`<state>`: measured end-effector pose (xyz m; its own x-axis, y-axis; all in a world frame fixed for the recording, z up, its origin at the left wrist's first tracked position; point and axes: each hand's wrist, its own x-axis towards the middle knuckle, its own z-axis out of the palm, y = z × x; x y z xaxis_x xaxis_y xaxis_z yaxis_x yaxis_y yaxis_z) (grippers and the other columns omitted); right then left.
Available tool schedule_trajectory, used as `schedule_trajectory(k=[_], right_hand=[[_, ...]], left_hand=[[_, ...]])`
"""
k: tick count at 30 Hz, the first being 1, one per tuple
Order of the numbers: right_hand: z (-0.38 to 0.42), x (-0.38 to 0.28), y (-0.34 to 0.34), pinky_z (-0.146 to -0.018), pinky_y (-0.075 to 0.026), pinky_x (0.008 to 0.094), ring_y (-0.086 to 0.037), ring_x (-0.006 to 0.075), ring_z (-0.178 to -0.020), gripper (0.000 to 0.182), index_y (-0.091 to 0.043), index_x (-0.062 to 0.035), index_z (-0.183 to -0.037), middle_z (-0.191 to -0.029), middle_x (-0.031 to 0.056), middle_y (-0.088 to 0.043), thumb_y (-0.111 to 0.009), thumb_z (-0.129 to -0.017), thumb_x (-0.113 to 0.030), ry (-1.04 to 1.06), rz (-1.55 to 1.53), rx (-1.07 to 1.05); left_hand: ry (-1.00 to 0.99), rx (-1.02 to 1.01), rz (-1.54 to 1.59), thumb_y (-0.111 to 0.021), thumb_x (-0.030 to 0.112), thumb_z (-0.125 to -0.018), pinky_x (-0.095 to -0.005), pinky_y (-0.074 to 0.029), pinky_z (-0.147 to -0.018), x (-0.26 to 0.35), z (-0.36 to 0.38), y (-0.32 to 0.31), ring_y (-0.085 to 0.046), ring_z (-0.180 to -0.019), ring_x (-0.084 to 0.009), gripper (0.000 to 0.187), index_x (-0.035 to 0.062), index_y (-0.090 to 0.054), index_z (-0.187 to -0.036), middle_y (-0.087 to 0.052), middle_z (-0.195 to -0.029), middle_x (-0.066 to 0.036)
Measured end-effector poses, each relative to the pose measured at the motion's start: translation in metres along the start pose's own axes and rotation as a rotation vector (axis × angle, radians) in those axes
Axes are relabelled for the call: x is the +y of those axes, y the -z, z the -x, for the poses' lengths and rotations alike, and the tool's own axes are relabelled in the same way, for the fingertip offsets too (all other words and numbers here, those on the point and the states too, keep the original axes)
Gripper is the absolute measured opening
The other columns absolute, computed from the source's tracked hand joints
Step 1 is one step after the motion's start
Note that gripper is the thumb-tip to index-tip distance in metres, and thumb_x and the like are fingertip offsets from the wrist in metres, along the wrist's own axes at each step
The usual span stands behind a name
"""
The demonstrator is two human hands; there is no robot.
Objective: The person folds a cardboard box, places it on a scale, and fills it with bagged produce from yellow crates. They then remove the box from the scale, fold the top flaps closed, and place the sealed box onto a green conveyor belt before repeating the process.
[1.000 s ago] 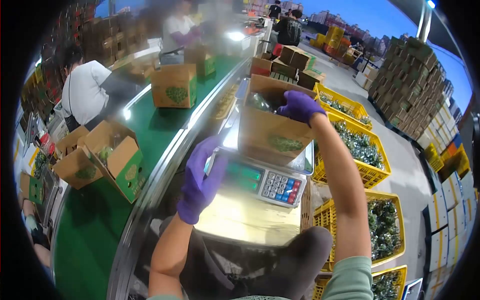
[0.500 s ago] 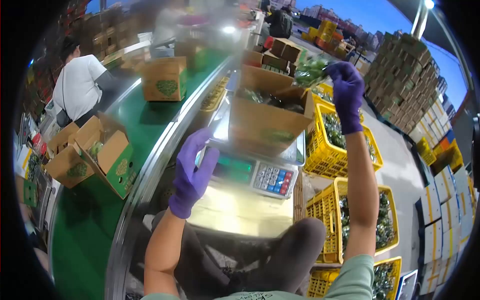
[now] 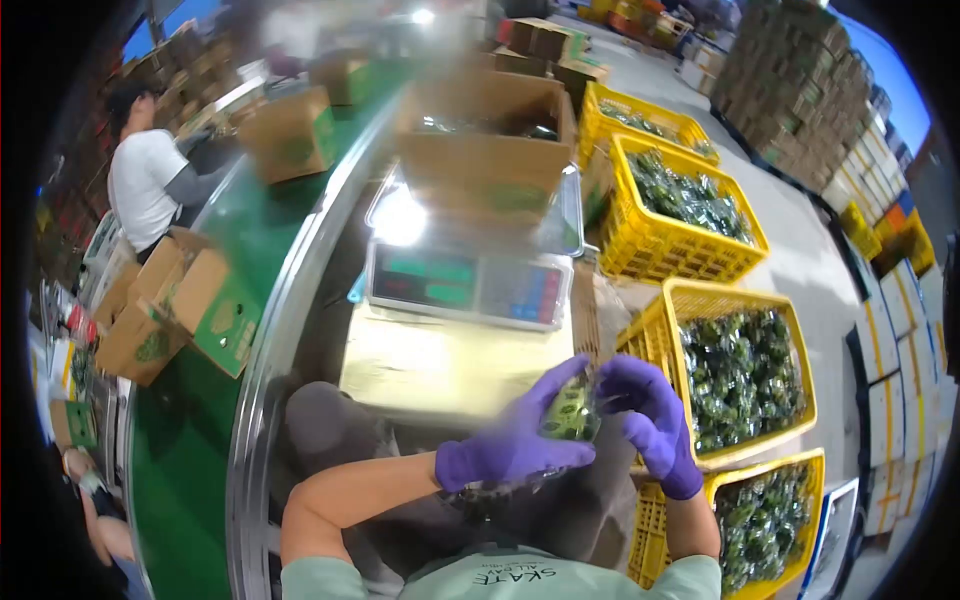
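Observation:
In front of my lap, my left hand (image 3: 525, 430) in a purple glove is closed around a clear plastic bag of green produce (image 3: 572, 412), its thumb and fingers on either side. My right hand (image 3: 655, 420), gloved the same, curls its fingers at the bag's right end. Just beyond the hands is a scale with a pale platform and a keypad display (image 3: 465, 288). On the far side of the display an open cardboard box (image 3: 480, 180) holds some clear bags.
Yellow crates (image 3: 655, 455) filled with bagged greens line my right side. Along my left runs a green conveyor (image 3: 185, 480) with a metal rail and open cartons (image 3: 185, 310). A person in a white shirt (image 3: 148, 180) stands across it. Stacked boxes (image 3: 790, 95) rise at the far right.
My right hand has come down from beside the box to my lap. The left hand has moved right from beside the scale and now grips a bag. The view has shifted.

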<state>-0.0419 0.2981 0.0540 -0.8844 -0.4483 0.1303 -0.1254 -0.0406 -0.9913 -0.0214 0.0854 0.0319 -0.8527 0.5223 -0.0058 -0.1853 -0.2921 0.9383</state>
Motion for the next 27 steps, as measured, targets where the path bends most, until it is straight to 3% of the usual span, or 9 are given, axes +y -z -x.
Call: schedule_trajectory(k=[5, 8, 9, 14, 18, 20, 22, 25, 27], right_hand=[[0.066, 0.014, 0.048, -0.100, -0.042, 0.0385, -0.049, 0.0267, -0.124, 0.077, -0.036, -0.0011, -0.143, -0.136, 0.0161, -0.047, -0.070, -0.085, -0.039, -0.097, 0.199, 0.219], [0.139, 0.029, 0.106, -0.094, -0.045, 0.0403, -0.054, 0.0271, -0.114, 0.058, -0.047, -0.0032, -0.133, -0.128, 0.0151, -0.053, -0.068, -0.088, -0.033, -0.114, 0.424, 0.748], [0.180, 0.063, 0.142, -0.092, -0.046, 0.0396, -0.056, 0.0294, -0.110, 0.054, -0.051, -0.0011, -0.127, -0.122, 0.0175, -0.057, -0.068, -0.087, -0.033, -0.031, 0.614, 0.908], [0.411, 0.134, 0.262, -0.084, -0.049, 0.0435, -0.062, 0.0380, -0.098, 0.040, -0.065, 0.0029, -0.106, -0.102, 0.0250, -0.065, -0.067, -0.083, -0.031, -0.581, 1.083, 1.369], [0.475, 0.151, 0.320, -0.086, -0.049, 0.0440, -0.062, 0.0407, -0.096, 0.040, -0.065, 0.0024, -0.104, -0.103, 0.0247, -0.066, -0.067, -0.083, -0.031, -0.888, 1.117, 1.498], [0.466, 0.168, 0.353, -0.088, -0.048, 0.0440, -0.061, 0.0389, -0.100, 0.041, -0.065, 0.0009, -0.108, -0.107, 0.0245, -0.065, -0.068, -0.082, -0.031, -0.682, 0.966, 1.516], [0.426, 0.193, 0.369, -0.091, -0.047, 0.0455, -0.057, 0.0385, -0.109, 0.055, -0.057, -0.0013, -0.123, -0.123, 0.0241, -0.058, -0.072, -0.078, -0.030, -0.433, 1.074, 1.389], [0.369, 0.251, 0.367, -0.092, -0.047, 0.0454, -0.053, 0.0377, -0.115, 0.074, -0.045, -0.0082, -0.138, -0.130, 0.0218, -0.052, -0.075, -0.073, -0.029, -0.407, 1.254, 1.260], [0.346, 0.231, 0.347, -0.089, -0.047, 0.0448, -0.053, 0.0376, -0.111, 0.081, -0.040, -0.0168, -0.141, -0.123, 0.0195, -0.052, -0.077, -0.071, -0.027, -1.099, 1.176, 1.243]], left_hand=[[-0.034, -0.114, -0.193, -0.078, 0.002, -0.071, -0.0324, -0.045, -0.094, 0.007, -0.036, -0.051, -0.054, -0.108, -0.0186, 0.098, 0.0065, -0.021, -0.151, -0.053, -0.124, -0.012], [0.084, -0.155, -0.158, -0.068, -0.006, -0.068, -0.0314, -0.055, -0.071, -0.014, -0.052, -0.075, -0.063, -0.080, -0.0205, 0.094, 0.0098, -0.024, -0.150, -0.060, -0.107, -0.012], [0.175, -0.116, -0.045, -0.070, 0.001, -0.066, -0.0300, -0.054, -0.070, -0.013, -0.057, -0.094, -0.061, -0.086, -0.0164, 0.092, 0.0042, -0.028, -0.147, -0.059, -0.110, -0.012], [0.199, -0.153, -0.051, -0.072, 0.010, -0.064, -0.0295, -0.054, -0.065, -0.051, -0.102, -0.126, -0.060, -0.080, -0.0174, 0.093, 0.0053, -0.029, -0.147, -0.058, -0.096, -0.010], [0.138, -0.107, -0.095, -0.071, 0.009, -0.066, -0.0295, -0.054, -0.069, -0.072, -0.135, -0.162, -0.059, -0.081, -0.0166, 0.090, 0.0051, -0.031, -0.147, -0.057, -0.099, -0.009], [0.198, -0.105, -0.155, -0.067, 0.004, -0.068, -0.0285, -0.052, -0.073, -0.088, -0.149, -0.173, -0.057, -0.084, -0.0155, 0.087, 0.0047, -0.030, -0.147, -0.056, -0.103, -0.008], [-0.053, -0.132, -0.494, -0.062, 0.000, -0.070, -0.0266, -0.051, -0.073, -0.109, -0.161, -0.170, -0.055, -0.084, -0.0141, 0.086, 0.0056, -0.028, -0.148, -0.055, -0.104, -0.008], [-0.008, -0.137, -0.549, -0.061, -0.002, -0.071, -0.0257, -0.050, -0.072, -0.106, -0.156, -0.175, -0.054, -0.083, -0.0132, 0.085, 0.0061, -0.027, -0.149, -0.054, -0.104, -0.007], [0.088, -0.126, -0.489, -0.061, -0.002, -0.071, -0.0257, -0.050, -0.072, -0.107, -0.152, -0.173, -0.054, -0.083, -0.0130, 0.085, 0.0062, -0.027, -0.149, -0.054, -0.104, -0.007]])
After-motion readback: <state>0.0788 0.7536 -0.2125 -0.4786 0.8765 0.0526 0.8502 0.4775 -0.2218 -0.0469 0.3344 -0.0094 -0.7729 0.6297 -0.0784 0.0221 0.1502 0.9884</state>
